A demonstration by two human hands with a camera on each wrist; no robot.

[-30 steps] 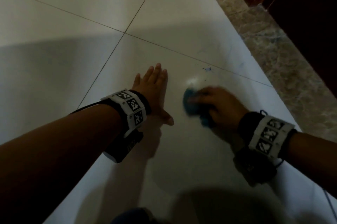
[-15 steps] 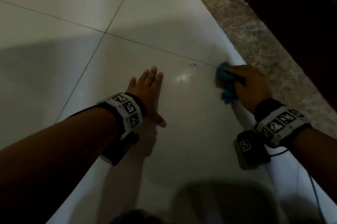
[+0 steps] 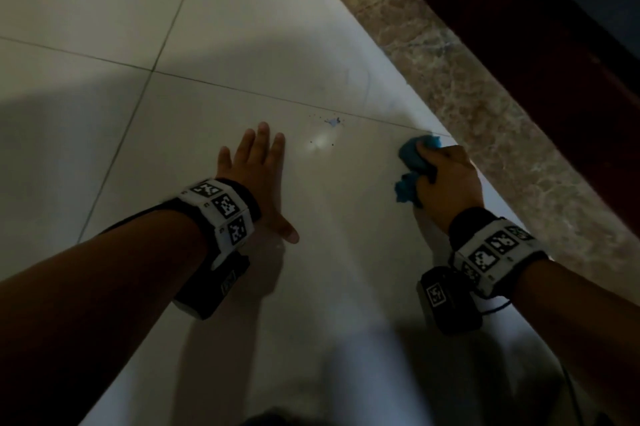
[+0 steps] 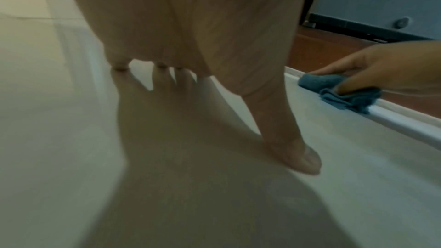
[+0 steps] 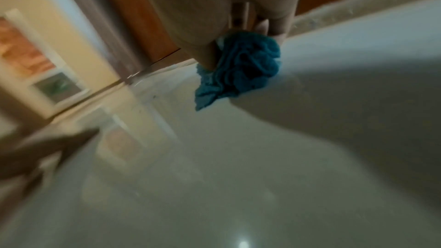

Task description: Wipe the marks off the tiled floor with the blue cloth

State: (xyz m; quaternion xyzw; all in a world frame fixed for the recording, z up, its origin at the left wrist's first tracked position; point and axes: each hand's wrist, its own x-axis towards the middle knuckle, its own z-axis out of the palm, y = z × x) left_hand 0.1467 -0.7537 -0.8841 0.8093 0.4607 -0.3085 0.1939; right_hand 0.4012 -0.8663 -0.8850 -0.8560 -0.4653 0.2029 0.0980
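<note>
Your right hand point(image 3: 446, 179) grips the bunched blue cloth point(image 3: 410, 165) against the tiled floor point(image 3: 242, 44) at centre right, while your left hand point(image 3: 256, 169) lies flat, fingers spread, left of the marks point(image 3: 333, 122).

The head camera looks steeply down from above at the pale floor tiles point(image 3: 214, 9), with both forearms reaching away from it. The left wrist camera sits low, just above the floor, facing forward under the flat left hand point(image 4: 190, 25) and sideways to the right hand point(image 4: 391, 69) on the blue cloth point(image 4: 343, 93). The right wrist camera, tilted and blurred, is very near that cloth. All three views share the cloth and the tile beside the speckled stone border point(image 3: 485, 86).
</note>
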